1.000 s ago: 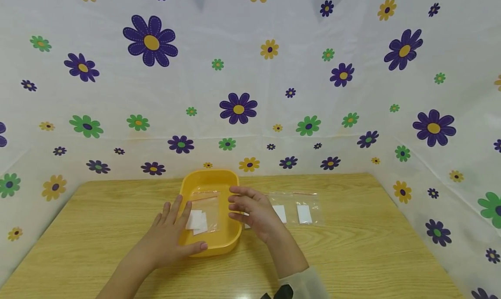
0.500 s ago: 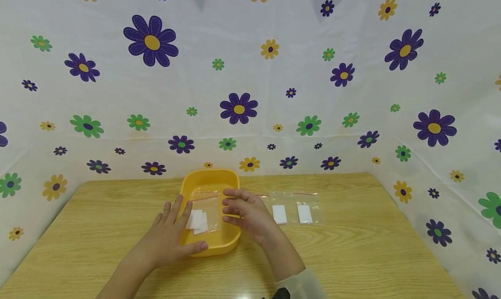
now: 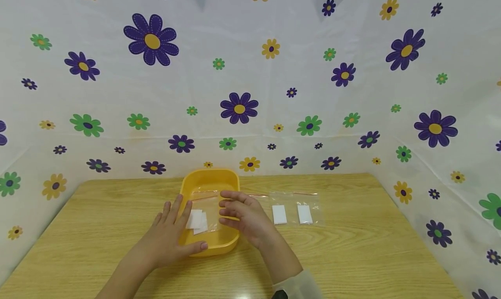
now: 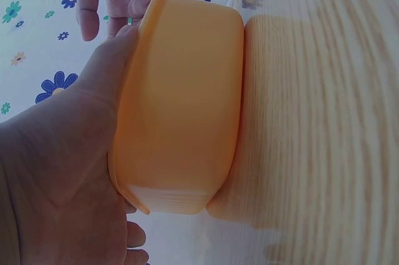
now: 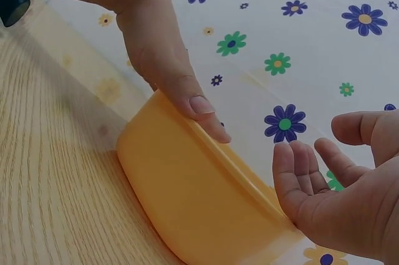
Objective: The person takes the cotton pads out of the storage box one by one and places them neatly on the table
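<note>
A yellow plastic basin (image 3: 219, 247) sits on the table. My left hand (image 3: 166, 233) lies spread along its left and front rim, with the thumb over the near edge. Inside the basin are clear zip bags with white cards (image 3: 198, 220) in them, overlapping each other. Over the right rim hovers my right hand (image 3: 248, 216), its fingers loosely bent and nothing between them. The right wrist view shows this hand (image 5: 340, 196) beside the basin wall (image 5: 193, 178), palm turned up a little. In the left wrist view, the palm (image 4: 68, 146) is against the basin rim.
Right of the basin, more clear zip bags lie in a row on the wooden table (image 3: 352, 246), two showing white cards (image 3: 279, 214). Another bag's red seal line (image 3: 258, 196) shows, partly covered by my right hand. A flower-patterned white cloth (image 3: 195, 94) hangs behind and beside the table.
My right hand has moved left from over the bags to the basin's right rim, uncovering the bag with the white card. The left hand has stayed in place.
</note>
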{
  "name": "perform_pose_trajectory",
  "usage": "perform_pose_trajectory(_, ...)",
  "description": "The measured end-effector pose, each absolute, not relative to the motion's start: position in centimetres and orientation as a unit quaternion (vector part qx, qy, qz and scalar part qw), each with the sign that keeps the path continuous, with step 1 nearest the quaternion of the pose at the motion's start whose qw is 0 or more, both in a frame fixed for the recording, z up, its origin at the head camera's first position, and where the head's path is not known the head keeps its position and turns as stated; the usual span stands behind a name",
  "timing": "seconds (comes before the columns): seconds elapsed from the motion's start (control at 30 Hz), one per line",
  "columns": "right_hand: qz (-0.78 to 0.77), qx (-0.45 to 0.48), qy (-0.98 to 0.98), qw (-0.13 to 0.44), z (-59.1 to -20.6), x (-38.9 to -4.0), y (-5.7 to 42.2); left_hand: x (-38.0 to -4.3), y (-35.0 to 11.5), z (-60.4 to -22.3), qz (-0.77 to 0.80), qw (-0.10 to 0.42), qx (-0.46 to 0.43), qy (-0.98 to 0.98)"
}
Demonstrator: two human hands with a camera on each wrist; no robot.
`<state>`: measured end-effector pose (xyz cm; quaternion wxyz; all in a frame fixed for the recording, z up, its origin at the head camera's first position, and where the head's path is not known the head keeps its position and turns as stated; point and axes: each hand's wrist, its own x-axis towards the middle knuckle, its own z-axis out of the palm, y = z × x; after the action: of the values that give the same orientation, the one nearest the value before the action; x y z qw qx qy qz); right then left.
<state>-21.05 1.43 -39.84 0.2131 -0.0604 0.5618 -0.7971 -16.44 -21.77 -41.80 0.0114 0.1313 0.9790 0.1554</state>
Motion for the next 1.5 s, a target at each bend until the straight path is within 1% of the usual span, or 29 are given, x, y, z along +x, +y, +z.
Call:
perform_pose_trajectory(0.5,-0.812,-0.052,0.538,0.219,-39.7,-20.9,1.0,-16.4,-21.7,-41.6,0.155,0.006,0.134,0.979)
perform_pose_trajectory(0.8,-0.822,-0.021,0.532,0.201,-39.2,-20.9,0.2,-16.4,-22.1,-41.8,0.151,0.018,0.125,0.981)
perform_pose_trajectory(1.1,-0.832,0.000,0.519,0.194,-38.8,-21.0,-0.1,-16.6,-21.7,-42.0,0.150,0.009,0.135,0.979)
perform_pose_trajectory(1.27,-0.839,0.014,0.512,0.183,-39.2,-21.4,-0.7,-16.5,-21.6,-41.8,0.148,0.004,0.135,0.980)
perform_pose_trajectory(1.5,-0.861,0.042,0.482,0.158,-39.1,-22.2,-2.3,-16.2,-21.7,-41.5,0.150,0.010,0.132,0.980)
